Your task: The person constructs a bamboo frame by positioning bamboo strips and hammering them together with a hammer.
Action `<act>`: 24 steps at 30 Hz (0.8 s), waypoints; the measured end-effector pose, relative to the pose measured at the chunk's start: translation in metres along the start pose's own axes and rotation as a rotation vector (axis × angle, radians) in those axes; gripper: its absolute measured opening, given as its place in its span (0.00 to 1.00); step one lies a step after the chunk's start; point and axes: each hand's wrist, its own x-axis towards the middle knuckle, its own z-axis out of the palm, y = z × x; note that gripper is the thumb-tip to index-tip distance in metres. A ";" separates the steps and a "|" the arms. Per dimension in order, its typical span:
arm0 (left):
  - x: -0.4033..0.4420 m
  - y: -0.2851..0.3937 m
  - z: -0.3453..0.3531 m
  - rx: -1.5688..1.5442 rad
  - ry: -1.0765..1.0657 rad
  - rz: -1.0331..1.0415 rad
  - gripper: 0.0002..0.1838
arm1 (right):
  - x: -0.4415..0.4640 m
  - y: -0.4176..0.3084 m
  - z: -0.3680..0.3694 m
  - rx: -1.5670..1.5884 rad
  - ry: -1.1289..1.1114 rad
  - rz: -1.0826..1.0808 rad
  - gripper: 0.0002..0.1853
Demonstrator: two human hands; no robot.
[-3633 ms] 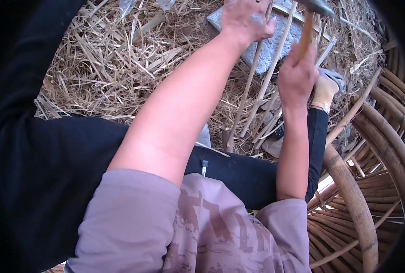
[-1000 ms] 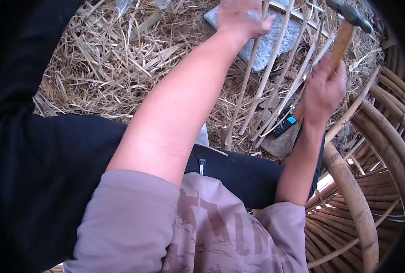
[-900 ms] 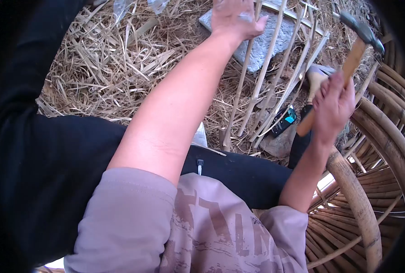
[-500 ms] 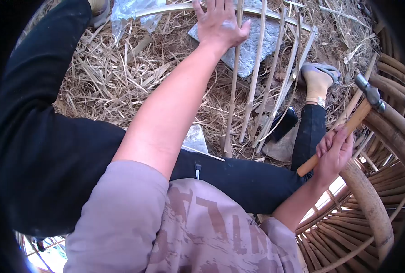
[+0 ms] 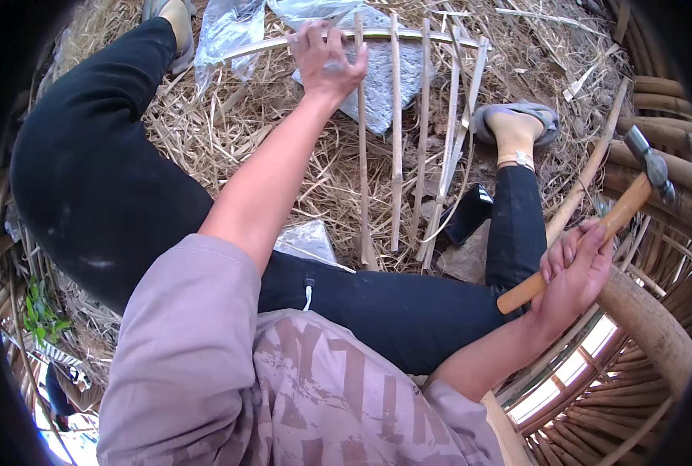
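Observation:
My left hand (image 5: 326,68) reaches forward, its fingers bent over a curved bamboo strip (image 5: 272,44) beside the first upright slat (image 5: 363,147); the thumb stands out near that slat. Several thin slats, among them a second slat (image 5: 396,132), run from the strip back toward my leg. Under part of the strip lies a grey stone slab (image 5: 385,85). On the right, my right hand (image 5: 575,264) is closed around the wooden handle of a hammer (image 5: 629,203), whose metal head points up and away from the slats.
Dry straw and shavings (image 5: 214,124) cover the ground. Clear plastic bags (image 5: 229,35) lie at the top. A dark phone-like object (image 5: 468,213) and a stone (image 5: 466,256) are beside my leg. A large cane framework (image 5: 649,318) curves along the right side.
The view has shifted, so most things appear further left. On the strip, my left hand's fingers look more bent than before. The hammer remains raised in my right hand.

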 end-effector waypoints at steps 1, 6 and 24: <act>-0.001 0.006 -0.005 0.015 -0.073 -0.028 0.21 | 0.000 -0.001 0.000 0.013 0.001 -0.003 0.13; 0.001 0.025 -0.014 0.026 -0.197 -0.107 0.19 | 0.001 -0.001 -0.003 0.041 -0.003 0.004 0.13; -0.001 0.025 -0.004 -0.001 -0.193 -0.242 0.16 | -0.003 -0.003 0.003 0.035 -0.058 -0.009 0.13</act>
